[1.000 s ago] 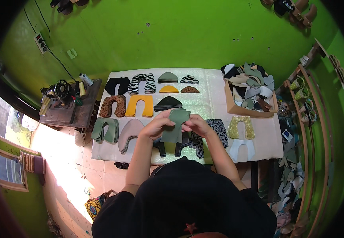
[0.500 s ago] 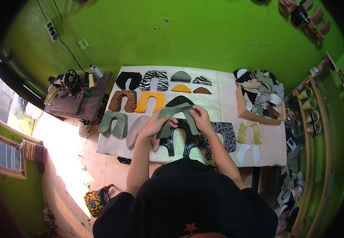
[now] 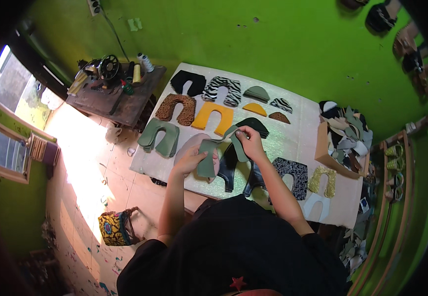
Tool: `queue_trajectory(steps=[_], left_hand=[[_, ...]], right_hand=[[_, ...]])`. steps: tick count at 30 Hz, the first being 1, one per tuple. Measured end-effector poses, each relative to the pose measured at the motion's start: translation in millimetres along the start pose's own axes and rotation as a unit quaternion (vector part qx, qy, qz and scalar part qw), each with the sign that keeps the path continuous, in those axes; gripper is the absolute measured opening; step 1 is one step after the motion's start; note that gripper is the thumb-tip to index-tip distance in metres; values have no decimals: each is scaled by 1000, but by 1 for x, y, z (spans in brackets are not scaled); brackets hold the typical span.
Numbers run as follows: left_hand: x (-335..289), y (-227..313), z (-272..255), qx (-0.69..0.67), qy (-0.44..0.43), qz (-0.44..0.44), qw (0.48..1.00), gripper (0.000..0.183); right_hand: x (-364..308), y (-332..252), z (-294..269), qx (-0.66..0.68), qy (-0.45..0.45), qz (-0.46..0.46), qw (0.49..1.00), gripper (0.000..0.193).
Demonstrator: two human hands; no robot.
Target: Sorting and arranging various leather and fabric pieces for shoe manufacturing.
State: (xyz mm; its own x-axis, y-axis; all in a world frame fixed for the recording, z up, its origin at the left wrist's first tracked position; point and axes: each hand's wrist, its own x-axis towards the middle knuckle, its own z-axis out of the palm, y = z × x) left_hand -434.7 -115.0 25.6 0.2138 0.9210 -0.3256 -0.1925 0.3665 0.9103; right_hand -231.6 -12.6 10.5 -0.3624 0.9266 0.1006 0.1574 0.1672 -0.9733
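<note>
Above the near side of the table, both hands hold a grey-green U-shaped shoe upper piece (image 3: 207, 163), which bends and twists between them. My left hand (image 3: 190, 161) pinches its left leg, and my right hand (image 3: 251, 144) grips the other leg near the curve. Under it lie a shiny black upper piece (image 3: 228, 172), partly hidden, and a pale piece (image 3: 187, 148) beside my left hand. A stack of matching green pieces (image 3: 159, 137) rests to the left. Behind my right hand sits a stack of black rounded pieces (image 3: 254, 126).
Leopard (image 3: 175, 107), yellow (image 3: 213, 117) and zebra pieces (image 3: 222, 90) lie in rows on the pale table (image 3: 298, 133). A cardboard box (image 3: 324, 144) of scraps stands at right. Far left is a sewing machine (image 3: 106, 69); a patterned bag (image 3: 115, 228) sits on the floor.
The green piece was spread as an arch; now it is twisted, its left leg facing me. The view has swung, so the table appears tilted. Both hands keep their hold.
</note>
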Motion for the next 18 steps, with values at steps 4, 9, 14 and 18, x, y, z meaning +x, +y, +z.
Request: queue_trajectory(steps=[4,9,14,18], left_hand=[[-10,-3,-36,-11,112,16,994,25],[-19,3,-97,63,232,18,970,23],[-16,11,-176,212,299,31,930,18],[1,23,-207,237,325,72,913,19]], right_hand=[[16,3,38,69,-33,11,997,21],[46,14,94,28,-131,84,987,32],[67,8,157,85,-202,246,944,19],[82,16,196,169,-154,357,906,14]])
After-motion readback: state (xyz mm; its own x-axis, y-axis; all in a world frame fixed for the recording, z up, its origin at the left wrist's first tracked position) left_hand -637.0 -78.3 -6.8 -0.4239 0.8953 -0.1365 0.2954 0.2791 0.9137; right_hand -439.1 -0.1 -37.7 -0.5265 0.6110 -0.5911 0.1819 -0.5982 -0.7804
